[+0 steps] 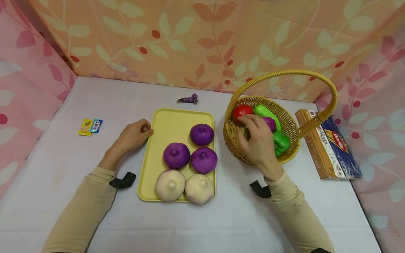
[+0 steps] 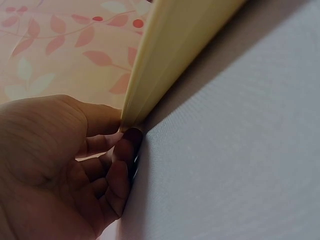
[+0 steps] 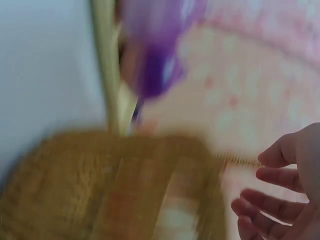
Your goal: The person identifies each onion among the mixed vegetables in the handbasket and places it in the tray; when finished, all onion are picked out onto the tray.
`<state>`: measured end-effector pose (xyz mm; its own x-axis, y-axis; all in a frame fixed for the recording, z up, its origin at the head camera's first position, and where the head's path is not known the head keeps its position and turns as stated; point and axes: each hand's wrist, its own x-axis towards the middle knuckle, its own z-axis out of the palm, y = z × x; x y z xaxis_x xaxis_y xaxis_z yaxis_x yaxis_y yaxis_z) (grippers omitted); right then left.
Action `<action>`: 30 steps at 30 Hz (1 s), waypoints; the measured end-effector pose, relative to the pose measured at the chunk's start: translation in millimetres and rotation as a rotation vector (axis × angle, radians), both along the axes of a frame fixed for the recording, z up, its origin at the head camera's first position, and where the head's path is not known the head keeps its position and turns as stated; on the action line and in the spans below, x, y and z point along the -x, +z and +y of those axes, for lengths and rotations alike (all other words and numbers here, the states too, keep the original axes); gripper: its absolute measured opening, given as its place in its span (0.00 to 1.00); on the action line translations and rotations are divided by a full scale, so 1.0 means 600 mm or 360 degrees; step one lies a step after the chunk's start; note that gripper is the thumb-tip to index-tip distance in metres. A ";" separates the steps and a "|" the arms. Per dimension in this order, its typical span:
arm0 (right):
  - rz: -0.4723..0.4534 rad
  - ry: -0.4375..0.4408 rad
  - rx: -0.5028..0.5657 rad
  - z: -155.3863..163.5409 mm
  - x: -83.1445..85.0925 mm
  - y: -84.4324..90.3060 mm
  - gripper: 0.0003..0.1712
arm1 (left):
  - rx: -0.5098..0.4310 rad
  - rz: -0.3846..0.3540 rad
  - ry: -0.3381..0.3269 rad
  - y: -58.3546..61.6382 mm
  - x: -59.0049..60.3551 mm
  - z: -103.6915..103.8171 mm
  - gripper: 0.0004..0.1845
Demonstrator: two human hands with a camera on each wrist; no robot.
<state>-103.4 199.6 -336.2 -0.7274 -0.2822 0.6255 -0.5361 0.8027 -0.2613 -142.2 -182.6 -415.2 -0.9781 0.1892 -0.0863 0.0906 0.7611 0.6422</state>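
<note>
At the left edge of the yellow tray (image 1: pixel 167 121), my left hand (image 1: pixel 134 135) pinches the rim; the left wrist view has the thumb against the tray's side (image 2: pixel 165 55) and curled fingers beneath. Several round, nubbed vegetables lie on the tray, purple ones (image 1: pixel 176 156) and whitish ones (image 1: pixel 169 185). My right hand (image 1: pixel 257 144) is over the wicker basket (image 1: pixel 230 140), fingers spread and holding nothing. Inside the basket are a red tomato (image 1: pixel 243 111), a long light-green vegetable (image 1: pixel 264 113), a purple vegetable (image 1: pixel 269 123) partly hidden by the hand, and a green bell pepper (image 1: pixel 281 141).
The basket's tall handle (image 1: pixel 284 73) arches over its opening. To its right lie a pasta box (image 1: pixel 319 144) and a blue pasta pack (image 1: pixel 340 144). Two small packets (image 1: pixel 90 126) lie at the left, and a crumpled purple thing (image 1: pixel 188 99) lies behind the tray.
</note>
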 end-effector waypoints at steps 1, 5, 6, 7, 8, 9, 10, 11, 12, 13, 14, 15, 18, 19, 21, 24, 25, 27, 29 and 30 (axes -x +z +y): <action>-0.0003 -0.0079 0.0007 0.018 0.007 -0.001 0.18 | 0.0000 -0.0003 0.0000 -0.001 0.000 0.000 0.13; -0.0106 -0.0362 -0.0035 0.081 0.027 -0.008 0.26 | -0.0001 -0.0017 -0.0003 -0.001 0.000 0.000 0.14; -0.0154 -0.0415 -0.0066 0.092 0.031 -0.009 0.28 | -0.0001 -0.0019 -0.0003 0.000 0.000 0.000 0.14; -0.0212 -0.0459 -0.0103 0.102 0.033 -0.011 0.31 | -0.0002 -0.0021 -0.0002 0.000 0.000 0.000 0.14; -0.0278 -0.0496 -0.0138 0.110 0.035 -0.013 0.33 | -0.0002 -0.0022 0.0000 0.001 -0.001 0.000 0.14; -0.0343 -0.0525 -0.0173 0.116 0.036 -0.014 0.35 | -0.0003 -0.0019 0.0002 0.001 -0.001 0.001 0.13; -0.0407 -0.0549 -0.0211 0.121 0.037 -0.016 0.36 | -0.0003 -0.0016 0.0002 0.001 -0.001 0.000 0.13; -0.0469 -0.0565 -0.0247 0.125 0.038 -0.018 0.37 | -0.0004 -0.0014 0.0002 0.001 -0.001 0.000 0.13; -0.0525 -0.0578 -0.0286 0.128 0.038 -0.020 0.38 | -0.0008 -0.0015 0.0004 0.001 -0.002 0.000 0.13; -0.0576 -0.0590 -0.0322 0.130 0.039 -0.022 0.38 | -0.0013 -0.0016 0.0005 0.001 -0.002 0.000 0.13; -0.0615 -0.0595 -0.0351 0.131 0.040 -0.024 0.37 | -0.0017 -0.0017 0.0004 0.001 -0.002 0.000 0.14; -0.0646 -0.0595 -0.0373 0.132 0.040 -0.026 0.37 | -0.0021 -0.0019 0.0004 0.001 -0.002 -0.001 0.14; -0.0682 -0.0591 -0.0426 0.134 0.041 -0.032 0.35 | -0.0031 -0.0025 0.0006 0.002 -0.002 0.000 0.14; -0.0674 -0.0587 -0.0432 0.134 0.041 -0.033 0.34 | -0.0032 -0.0025 0.0005 0.003 -0.002 0.000 0.14; -0.0651 -0.0579 -0.0429 0.134 0.041 -0.036 0.34 | -0.0033 -0.0022 0.0006 0.004 -0.002 0.000 0.14; -0.0591 -0.0571 -0.0414 0.133 0.042 -0.041 0.34 | -0.0031 -0.0017 0.0006 0.005 -0.003 0.000 0.14; -0.0575 -0.0569 -0.0406 0.133 0.043 -0.042 0.34 | -0.0031 -0.0015 0.0006 0.005 -0.003 -0.001 0.14; -0.0538 -0.0569 -0.0389 0.133 0.045 -0.045 0.33 | -0.0030 -0.0014 0.0006 0.004 -0.003 -0.001 0.14; -0.0491 -0.0582 -0.0378 0.134 0.046 -0.047 0.31 | -0.0032 -0.0017 0.0006 0.003 -0.003 0.000 0.14; -0.0470 -0.0592 -0.0364 0.134 0.046 -0.048 0.30 | -0.0030 -0.0018 0.0006 0.002 -0.003 0.000 0.14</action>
<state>-131.0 280.3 -364.9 -0.9403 -0.0764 0.3316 -0.1339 0.9789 -0.1541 -140.5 -182.8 -413.7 -0.9778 0.1874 -0.0941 0.0803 0.7492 0.6575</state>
